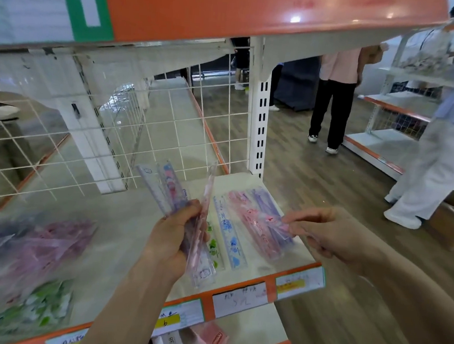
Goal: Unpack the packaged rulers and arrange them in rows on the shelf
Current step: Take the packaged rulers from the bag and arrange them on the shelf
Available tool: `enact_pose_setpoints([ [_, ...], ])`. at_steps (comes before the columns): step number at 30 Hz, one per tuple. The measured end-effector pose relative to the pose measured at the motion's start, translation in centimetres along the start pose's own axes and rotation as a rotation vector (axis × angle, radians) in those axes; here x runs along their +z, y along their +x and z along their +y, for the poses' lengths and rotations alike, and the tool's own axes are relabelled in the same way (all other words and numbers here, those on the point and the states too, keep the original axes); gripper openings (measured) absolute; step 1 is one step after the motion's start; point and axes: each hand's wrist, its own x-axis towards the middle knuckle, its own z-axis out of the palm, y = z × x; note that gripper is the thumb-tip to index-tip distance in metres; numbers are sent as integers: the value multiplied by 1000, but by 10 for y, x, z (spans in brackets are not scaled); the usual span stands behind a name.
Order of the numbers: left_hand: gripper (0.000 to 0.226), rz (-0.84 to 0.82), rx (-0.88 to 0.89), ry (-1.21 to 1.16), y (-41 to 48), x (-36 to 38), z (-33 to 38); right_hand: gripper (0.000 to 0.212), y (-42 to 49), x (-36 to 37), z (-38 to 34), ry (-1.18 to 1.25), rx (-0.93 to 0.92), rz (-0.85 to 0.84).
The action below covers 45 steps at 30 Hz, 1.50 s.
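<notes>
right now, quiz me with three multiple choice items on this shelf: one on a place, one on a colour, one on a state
1. The blue ruler lies: A beside the pink pile on the shelf; B on the floor; C inside a bag.
2. The shelf's front strip is: A blue; B orange; C black.
3. The left hand: A hangs empty; B presses the shelf; C grips a bunch of rulers.
Answers: 1 A, it lies flat just left of the pile; 2 B, orange shows between the price labels; 3 C, its fingers curl round the fanned bunch.
</notes>
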Motion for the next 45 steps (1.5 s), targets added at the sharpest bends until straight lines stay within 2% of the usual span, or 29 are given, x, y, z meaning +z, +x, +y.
enact_pose_setpoints([
  [3, 9, -13, -1, -1, 0, -1, 2, 13, -2, 9, -4, -21, -44, 112],
  [7, 11, -4, 0, -8, 0, -3, 2, 14, 0, 16, -2, -46, -70, 142],
  [12, 8, 5, -4, -18, -3, 0, 1, 10, 0, 20, 4, -237, -62, 18],
  [19, 10, -13, -9, -7, -8, 9, -5, 18, -9, 17, 6, -499, -64, -150],
  [23, 11, -11, -16, 16, -5, 12, -10, 15, -18, 16, 0, -654, -218, -18],
  [26, 17, -50, -6, 25, -5, 20, -19, 22, -15, 28, -12, -525, -368, -16],
  [30, 24, -120, -16, -35, -9, 40, -29, 31, -6, 53, -24, -375, -355, -6],
  [33, 20, -118, -5, -2, -6, 46, -32, 28, 2, 58, -24, -334, -297, 65],
  [38, 15, -20, 66, 221, 0, 42, -33, 28, 3, 49, -25, -693, -330, 187],
  [40, 8, -38, 71, 238, -1, 43, -35, 25, 0, 52, -27, -818, -381, 207],
  [43, 29, -90, 74, 266, -6, 48, -35, 22, -1, 61, -27, -916, -442, 227],
  [45, 23, -89, 85, 277, -6, 49, -35, 22, 0, 62, -26, -916, -464, 223],
])
